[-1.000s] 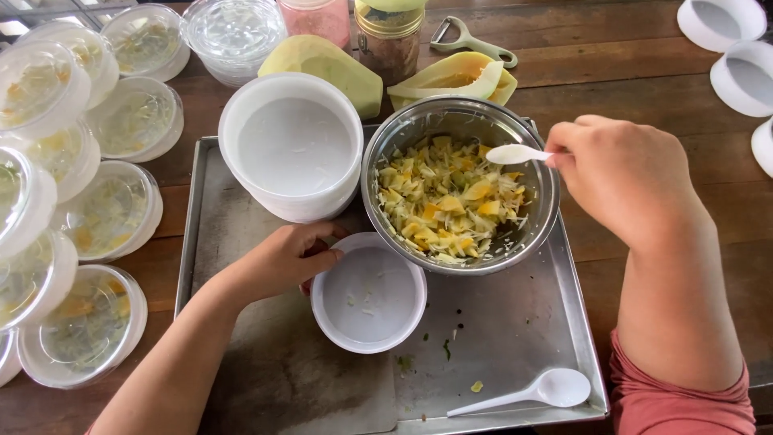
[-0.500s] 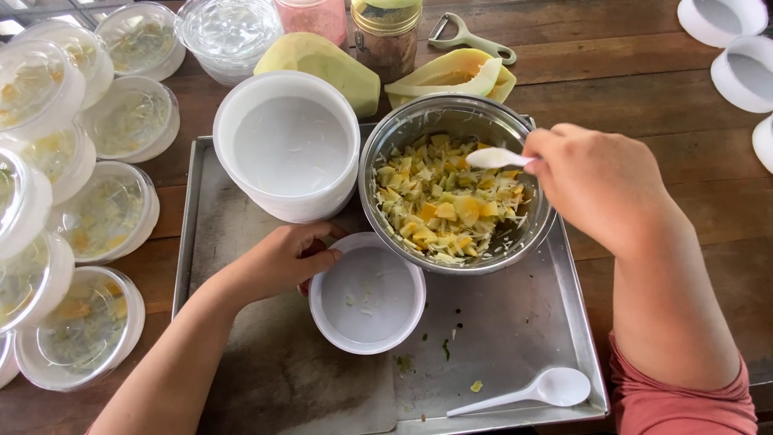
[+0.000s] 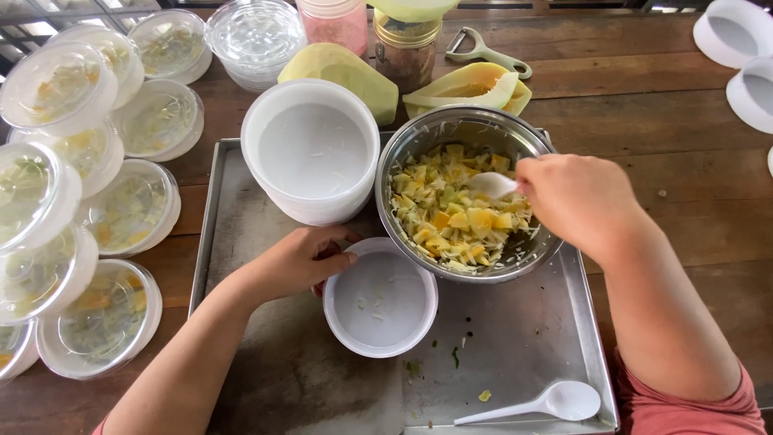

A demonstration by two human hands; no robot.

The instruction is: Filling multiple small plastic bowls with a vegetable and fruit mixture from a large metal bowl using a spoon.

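Note:
My right hand (image 3: 576, 201) grips a white plastic spoon (image 3: 493, 185), its bowl dipped into the chopped yellow and green fruit salad (image 3: 451, 213) inside a steel mixing bowl (image 3: 419, 145). My left hand (image 3: 298, 262) rests on the rim of a small white empty bowl (image 3: 382, 302) that sits on a metal tray (image 3: 515, 346) just in front of the steel bowl.
A stack of white bowls (image 3: 310, 153) stands on the tray's far left. Several lidded filled bowls (image 3: 97, 242) crowd the left of the wooden table. A spare white spoon (image 3: 539, 403) lies at the tray's near right. Cut papaya (image 3: 467, 84), jars and a peeler (image 3: 483, 50) lie behind.
My right hand has moved left and down, carrying the spoon from the steel bowl's right rim into the salad. My left hand has kept its hold on the small white bowl.

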